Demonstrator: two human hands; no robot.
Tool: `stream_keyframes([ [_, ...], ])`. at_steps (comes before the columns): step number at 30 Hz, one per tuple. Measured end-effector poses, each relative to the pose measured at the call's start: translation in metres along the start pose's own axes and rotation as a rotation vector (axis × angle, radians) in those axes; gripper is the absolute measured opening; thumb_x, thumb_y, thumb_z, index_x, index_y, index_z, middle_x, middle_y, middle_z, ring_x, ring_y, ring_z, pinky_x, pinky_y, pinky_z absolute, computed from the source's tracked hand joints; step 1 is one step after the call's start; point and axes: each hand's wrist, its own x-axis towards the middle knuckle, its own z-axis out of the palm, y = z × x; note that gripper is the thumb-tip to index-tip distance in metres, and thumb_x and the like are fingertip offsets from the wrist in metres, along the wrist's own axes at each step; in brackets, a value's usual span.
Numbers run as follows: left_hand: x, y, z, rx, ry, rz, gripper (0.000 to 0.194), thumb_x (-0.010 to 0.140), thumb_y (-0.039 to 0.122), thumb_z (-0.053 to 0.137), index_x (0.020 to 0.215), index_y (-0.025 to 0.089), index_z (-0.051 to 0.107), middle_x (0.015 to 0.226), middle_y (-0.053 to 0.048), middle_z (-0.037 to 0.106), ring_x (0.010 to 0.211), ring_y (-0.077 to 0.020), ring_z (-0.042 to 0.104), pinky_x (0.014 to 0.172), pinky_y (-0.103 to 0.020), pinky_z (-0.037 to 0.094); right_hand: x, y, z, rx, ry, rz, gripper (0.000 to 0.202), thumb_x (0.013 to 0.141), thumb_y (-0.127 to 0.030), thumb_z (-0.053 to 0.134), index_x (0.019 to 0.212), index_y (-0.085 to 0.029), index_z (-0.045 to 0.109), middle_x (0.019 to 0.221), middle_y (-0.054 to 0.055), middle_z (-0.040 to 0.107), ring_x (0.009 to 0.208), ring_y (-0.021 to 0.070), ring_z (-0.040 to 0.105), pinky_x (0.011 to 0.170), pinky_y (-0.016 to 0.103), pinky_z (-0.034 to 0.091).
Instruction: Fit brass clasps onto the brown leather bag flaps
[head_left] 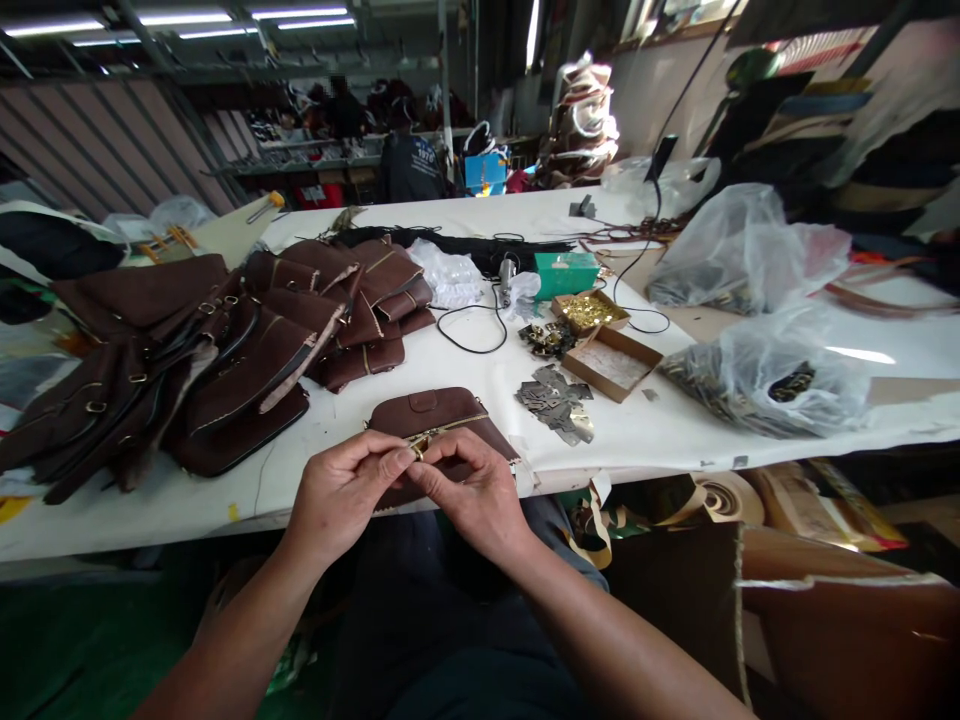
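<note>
Over a brown leather bag piece (444, 402) with a zipper across it, my two hands meet at their fingertips. Between them is a small gold-coloured metal fitting (418, 453); its exact kind is too small to make out. My left hand (341, 490) pinches it from the left with thumb and forefinger. From the other side, my right hand (476, 490) closes its thumb and fingers on the same fitting. The bag piece lies flat at the table's front edge, its lower part hidden behind my hands.
Brown leather bag parts (247, 340) are heaped on the left. To the right lie flat metal plates (556, 402), an open cardboard box (616, 362), a box of gold-coloured pieces (591, 310) and plastic bags (780, 375) of metal parts. A black cord (480, 350) loops across the white table (480, 375).
</note>
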Motion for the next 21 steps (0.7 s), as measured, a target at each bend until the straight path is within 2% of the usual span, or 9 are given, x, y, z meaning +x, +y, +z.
stream_keyframes([
  [2, -0.001, -0.001, 0.000, 0.040, -0.042, 0.099, 0.021, 0.089, 0.041, 0.084, 0.093, 0.021, 0.083, 0.085, -0.003, 0.078, 0.070, -0.0151, 0.073, 0.067, -0.023, 0.062, 0.001, 0.003, 0.000, -0.013, 0.016, -0.011, 0.020, 0.090, -0.036, 0.085, 0.084, -0.021, 0.074, 0.089, 0.003, 0.074, 0.083, 0.0185, 0.070, 0.077, 0.031, 0.055],
  [4, 0.001, -0.003, -0.001, 0.072, -0.075, 0.180, 0.015, 0.088, 0.036, 0.084, 0.093, 0.022, 0.084, 0.089, -0.003, 0.078, 0.073, -0.0141, 0.074, 0.066, -0.021, 0.061, 0.003, 0.006, 0.000, -0.064, 0.036, -0.090, 0.016, 0.091, -0.033, 0.084, 0.085, -0.022, 0.074, 0.088, 0.003, 0.073, 0.082, 0.0185, 0.069, 0.077, 0.032, 0.055],
  [7, 0.005, -0.008, -0.003, 0.092, -0.086, 0.221, 0.013, 0.087, 0.034, 0.085, 0.093, 0.023, 0.083, 0.096, -0.004, 0.078, 0.079, -0.0151, 0.076, 0.067, -0.021, 0.062, 0.005, 0.012, -0.001, -0.144, 0.033, -0.234, 0.008, 0.093, -0.026, 0.083, 0.092, -0.023, 0.075, 0.093, 0.005, 0.076, 0.088, 0.0202, 0.071, 0.082, 0.034, 0.056],
  [9, 0.007, -0.013, -0.004, 0.077, -0.079, 0.173, 0.019, 0.086, 0.036, 0.087, 0.098, 0.022, 0.082, 0.098, -0.004, 0.078, 0.081, -0.0165, 0.077, 0.069, -0.023, 0.064, 0.007, 0.017, 0.000, -0.148, 0.018, -0.274, 0.007, 0.093, -0.024, 0.083, 0.095, -0.024, 0.076, 0.095, 0.005, 0.077, 0.089, 0.0207, 0.071, 0.083, 0.035, 0.056],
  [14, 0.016, -0.029, -0.012, -0.042, -0.067, -0.010, 0.064, 0.078, 0.043, 0.093, 0.134, 0.023, 0.068, 0.104, -0.005, 0.079, 0.089, -0.0207, 0.079, 0.079, -0.031, 0.067, 0.018, 0.026, 0.005, -0.104, 0.058, -0.246, 0.007, 0.095, -0.023, 0.082, 0.091, -0.024, 0.076, 0.095, 0.005, 0.075, 0.090, 0.0199, 0.072, 0.084, 0.035, 0.057],
  [16, 0.026, -0.042, -0.018, -0.025, -0.038, -0.018, 0.061, 0.084, 0.049, 0.087, 0.135, 0.022, 0.067, 0.110, -0.008, 0.078, 0.096, -0.0225, 0.078, 0.084, -0.033, 0.067, 0.023, 0.031, 0.006, -0.106, 0.059, -0.229, 0.007, 0.095, -0.023, 0.081, 0.091, -0.023, 0.075, 0.097, 0.005, 0.076, 0.091, 0.0197, 0.072, 0.084, 0.034, 0.057],
  [18, 0.044, -0.060, -0.025, 0.096, 0.013, -0.005, 0.052, 0.093, 0.054, 0.075, 0.132, 0.021, 0.068, 0.116, -0.010, 0.077, 0.102, -0.0246, 0.077, 0.088, -0.037, 0.065, 0.030, 0.039, 0.005, -0.108, 0.052, -0.207, 0.008, 0.096, -0.024, 0.080, 0.090, -0.023, 0.074, 0.096, 0.005, 0.076, 0.090, 0.0195, 0.072, 0.085, 0.034, 0.057],
  [21, 0.081, -0.090, -0.030, 0.473, 0.034, 0.105, 0.044, 0.097, 0.052, 0.066, 0.127, 0.019, 0.072, 0.127, -0.014, 0.074, 0.117, -0.0316, 0.070, 0.103, -0.048, 0.059, 0.041, 0.057, 0.002, -0.109, 0.048, -0.156, 0.011, 0.096, -0.025, 0.079, 0.088, -0.022, 0.072, 0.095, 0.005, 0.075, 0.091, 0.0197, 0.072, 0.087, 0.034, 0.056],
])
